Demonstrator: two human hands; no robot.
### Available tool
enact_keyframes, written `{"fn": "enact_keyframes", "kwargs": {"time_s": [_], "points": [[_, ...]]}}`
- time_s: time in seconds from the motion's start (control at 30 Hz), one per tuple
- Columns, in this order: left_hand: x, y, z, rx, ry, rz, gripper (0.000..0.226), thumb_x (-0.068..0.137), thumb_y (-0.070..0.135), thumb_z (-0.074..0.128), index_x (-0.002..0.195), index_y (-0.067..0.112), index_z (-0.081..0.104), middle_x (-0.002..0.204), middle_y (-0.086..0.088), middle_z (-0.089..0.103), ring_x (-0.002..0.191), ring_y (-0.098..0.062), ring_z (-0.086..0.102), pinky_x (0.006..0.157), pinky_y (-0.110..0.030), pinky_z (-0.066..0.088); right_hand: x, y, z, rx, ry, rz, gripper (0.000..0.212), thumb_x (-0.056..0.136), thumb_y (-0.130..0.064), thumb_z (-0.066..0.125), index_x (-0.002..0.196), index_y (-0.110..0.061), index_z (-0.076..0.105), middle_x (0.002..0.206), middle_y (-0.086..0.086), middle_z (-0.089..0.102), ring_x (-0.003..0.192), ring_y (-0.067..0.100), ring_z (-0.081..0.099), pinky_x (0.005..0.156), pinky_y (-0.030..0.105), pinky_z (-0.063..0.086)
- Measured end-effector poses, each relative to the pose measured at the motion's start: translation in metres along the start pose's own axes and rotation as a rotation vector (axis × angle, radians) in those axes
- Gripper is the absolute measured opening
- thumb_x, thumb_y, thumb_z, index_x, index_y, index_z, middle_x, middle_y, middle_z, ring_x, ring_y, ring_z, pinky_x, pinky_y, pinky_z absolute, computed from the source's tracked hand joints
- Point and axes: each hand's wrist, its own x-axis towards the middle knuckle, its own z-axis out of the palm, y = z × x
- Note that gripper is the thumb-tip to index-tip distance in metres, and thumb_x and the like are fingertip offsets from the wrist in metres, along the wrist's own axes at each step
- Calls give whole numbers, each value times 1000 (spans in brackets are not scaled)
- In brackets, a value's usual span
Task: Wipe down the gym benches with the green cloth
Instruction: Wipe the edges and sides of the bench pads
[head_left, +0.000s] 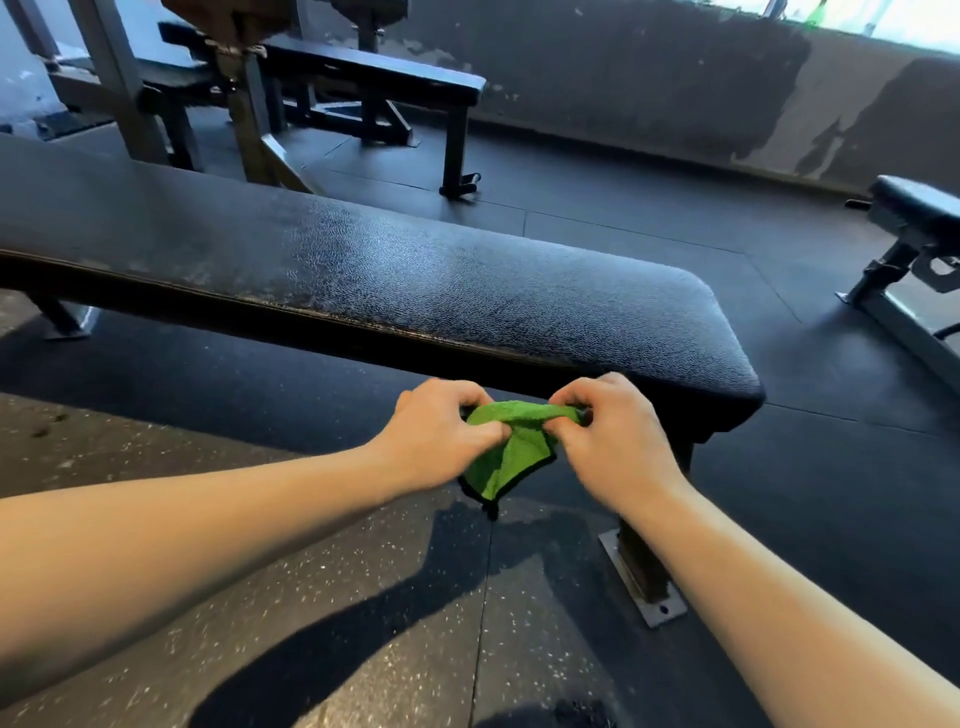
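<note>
Three black padded gym benches are plainly seen: a long flat bench (467, 291) nearest, a second flat bench (374, 73) behind it, and a third bench (919, 208) at the right edge. One green cloth with black trim (511, 457) is pinched by the left hand (436, 431) and right hand (618, 441), fingers curled, just before the nearest bench's end.
</note>
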Motion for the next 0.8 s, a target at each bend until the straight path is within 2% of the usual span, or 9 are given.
{"fn": "enact_keyframes", "kwargs": {"time_s": [0.07, 0.17, 0.27, 0.33, 0.4, 0.53, 0.6, 0.67, 0.8], "points": [[2, 1, 0, -99, 17, -20, 15, 77, 41, 73, 79, 26, 75, 74, 9, 72, 74, -11, 66, 76, -38, 55, -9, -2, 6, 58, -52, 57, 12, 84, -20, 76, 85, -31, 70, 90, -9, 66, 84, 10, 59, 79, 27, 44], [4, 8, 1, -221, -7, -14, 7, 90, 18, 71, 88, 18, 79, 82, 3, 77, 75, -8, 67, 81, -39, 57, -24, -10, 14, 444, -174, 193, 28, 83, -16, 80, 105, -28, 68, 93, -10, 73, 81, 5, 70, 78, 23, 53], [3, 14, -1, -301, -90, 8, 14, 92, 11, 67, 95, 16, 80, 88, 2, 78, 77, -5, 67, 81, -27, 55, -30, -10, 26, 587, -28, 225, 54, 74, -21, 87, 116, -36, 56, 107, -10, 67, 87, 19, 72, 82, 37, 60], [2, 16, -1, -312, -115, 52, 16, 92, 8, 67, 99, 15, 80, 90, 2, 78, 78, -1, 66, 78, -19, 53, -28, -10, 29, 554, 80, 168, 51, 75, -18, 83, 109, -40, 53, 104, -11, 64, 89, 18, 70, 82, 42, 59], [4, 15, -2, -293, -85, 117, 16, 93, 10, 67, 102, 17, 79, 91, 3, 78, 79, 0, 65, 77, -17, 52, -23, -10, 26, 496, 163, 88, 41, 79, -6, 77, 102, -32, 56, 99, -10, 64, 90, 14, 67, 83, 40, 57], [17, -6, -10, 12, 254, 326, 15, 87, 24, 71, 102, 22, 73, 95, 13, 65, 85, -4, 56, 82, -29, 43, -4, 2, 17, 233, 348, -220, 23, 83, 5, 72, 98, -12, 71, 121, 1, 59, 112, 10, 57, 103, 24, 45], [25, -22, -22, 224, 394, 432, 20, 83, 29, 70, 102, 24, 70, 104, 10, 60, 99, -12, 51, 86, -34, 33, 5, 14, 21, 97, 351, -378, 20, 86, 2, 73, 104, -7, 74, 127, 5, 58, 116, 19, 56, 103, 33, 46], [34, -38, -36, 342, 480, 483, 20, 82, 29, 70, 101, 23, 70, 111, 6, 59, 107, -20, 47, 86, -32, 25, 10, 23, 28, -116, 388, -510, 22, 86, -7, 78, 107, -10, 75, 129, 6, 61, 113, 29, 53, 94, 45, 44], [45, -61, -59, 443, 556, 524, 17, 82, 28, 72, 98, 23, 71, 112, 6, 61, 109, -24, 48, 84, -31, 20, 26, 30, 33, -366, 360, -596, 44, 78, -31, 86, 118, -21, 72, 139, 3, 58, 118, 31, 48, 95, 42, 28]]}}
